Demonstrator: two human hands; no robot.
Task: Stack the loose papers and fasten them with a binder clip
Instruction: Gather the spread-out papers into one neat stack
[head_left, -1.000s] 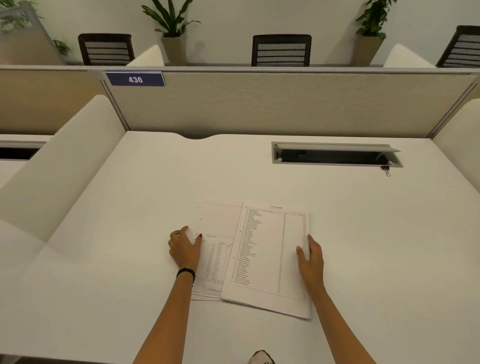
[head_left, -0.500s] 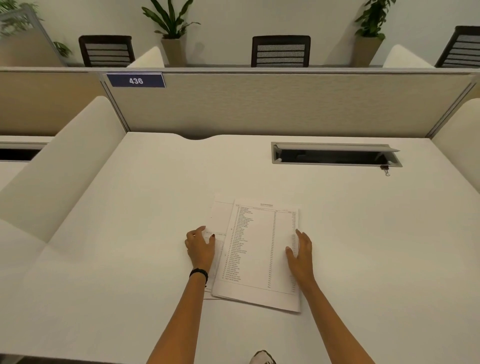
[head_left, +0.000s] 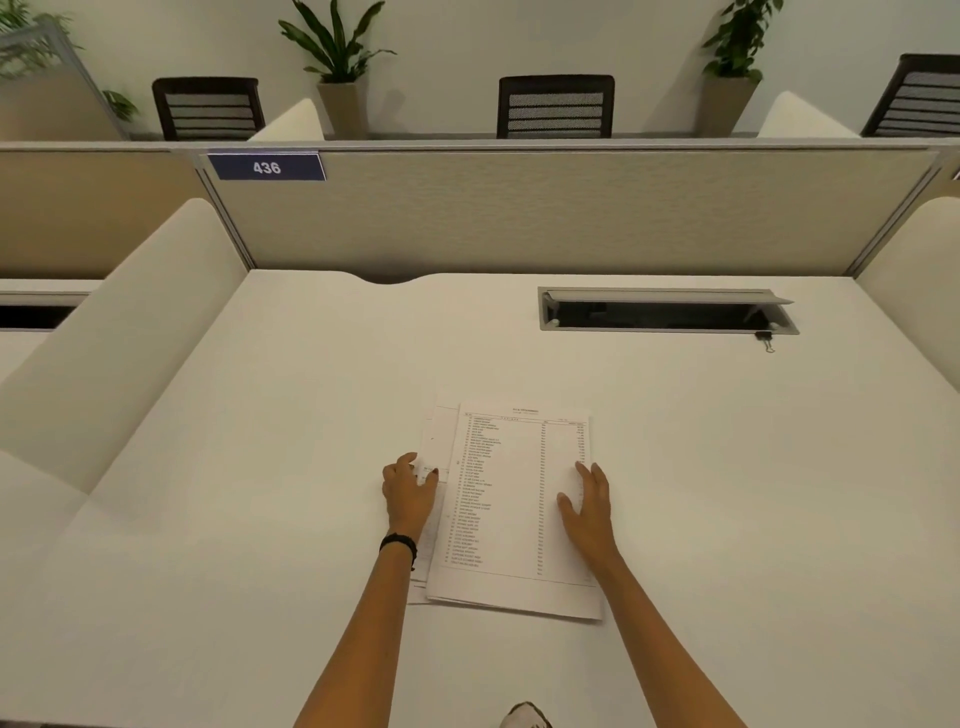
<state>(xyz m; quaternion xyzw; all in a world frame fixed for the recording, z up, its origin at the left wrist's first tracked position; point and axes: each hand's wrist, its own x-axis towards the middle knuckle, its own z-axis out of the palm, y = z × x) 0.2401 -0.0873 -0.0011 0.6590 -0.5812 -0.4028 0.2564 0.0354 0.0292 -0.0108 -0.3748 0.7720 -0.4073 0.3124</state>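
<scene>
Several printed sheets of paper lie overlapping on the white desk, the top sheet showing a long list. The lower sheets stick out a little at the left edge. My left hand rests on those left edges with its fingers lightly bent. My right hand lies flat on the right side of the top sheet, fingers straight. A small black binder clip sits far off at the back right, just in front of the cable slot.
An open grey cable slot is set in the desk at the back right. A beige partition with a "436" label closes the back. White side dividers flank the desk.
Both hands moved toward each other, pushing the spread sheets together. The lower sheets now show only a narrow strip at the left of the top sheet.
</scene>
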